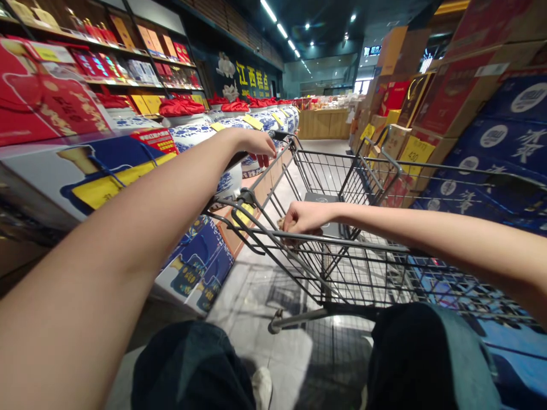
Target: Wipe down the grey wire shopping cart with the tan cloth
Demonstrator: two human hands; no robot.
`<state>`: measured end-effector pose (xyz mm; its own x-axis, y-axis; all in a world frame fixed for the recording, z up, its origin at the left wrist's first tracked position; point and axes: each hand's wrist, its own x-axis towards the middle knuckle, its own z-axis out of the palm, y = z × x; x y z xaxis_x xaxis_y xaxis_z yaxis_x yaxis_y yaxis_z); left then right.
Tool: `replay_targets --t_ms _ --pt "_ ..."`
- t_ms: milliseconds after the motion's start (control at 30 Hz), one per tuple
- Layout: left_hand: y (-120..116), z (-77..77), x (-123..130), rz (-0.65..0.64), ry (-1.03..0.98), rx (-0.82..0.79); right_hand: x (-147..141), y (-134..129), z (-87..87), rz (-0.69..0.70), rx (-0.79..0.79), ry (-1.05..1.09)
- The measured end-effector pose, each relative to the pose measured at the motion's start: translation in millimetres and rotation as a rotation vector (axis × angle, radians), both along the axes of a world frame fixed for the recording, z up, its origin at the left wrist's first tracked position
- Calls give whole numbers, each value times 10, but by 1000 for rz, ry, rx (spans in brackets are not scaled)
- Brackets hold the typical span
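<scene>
Yellow 江西 wall sign point(252, 80) | left hand point(258, 142) curled, grip unclear, over blue-and-white porcelain jar point(252, 168) | right hand point(304, 217) pinching brown packet point(284, 225) at shopping cart rim point(342, 236)

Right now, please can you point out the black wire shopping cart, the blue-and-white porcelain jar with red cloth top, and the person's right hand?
Black wire shopping cart point(363, 244): head view, on top rail.
Blue-and-white porcelain jar point(190, 138): head view, on jar body.
Right hand point(305, 217): head view, on back of hand.

Head-worn camera looks forward, down over the shopping cart point(363, 244)
</scene>
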<state>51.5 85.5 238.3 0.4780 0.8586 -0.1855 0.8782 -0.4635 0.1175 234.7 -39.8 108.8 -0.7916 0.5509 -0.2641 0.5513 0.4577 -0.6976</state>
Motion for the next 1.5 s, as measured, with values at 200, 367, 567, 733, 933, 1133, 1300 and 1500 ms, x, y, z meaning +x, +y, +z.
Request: replay_targets --t_ms 200,367,567,733,933,1133,1300,1500 --pt "-69 39 19 48 -80 -19 -9 96 -95 127 -49 -147" --pt "-111 55 33 53 -56 -10 20 127 -148 144 -75 -97" --pt "-75 37 20 -2 -23 -38 36 94 -122 73 52 -1" --pt "0 22 3 6 10 -22 -10 87 -145 172 -45 -194" --pt "121 -4 -7 -18 17 8 10 80 -7 -24 54 119" --pt "181 -14 -32 -61 49 37 -13 77 -138 127 -70 -211" --pt "143 31 76 -121 -29 219 -1 45 -13 -3 75 97" --pt "-39 -240 445 -423 55 309 -21 95 -109 121 -46 -201"
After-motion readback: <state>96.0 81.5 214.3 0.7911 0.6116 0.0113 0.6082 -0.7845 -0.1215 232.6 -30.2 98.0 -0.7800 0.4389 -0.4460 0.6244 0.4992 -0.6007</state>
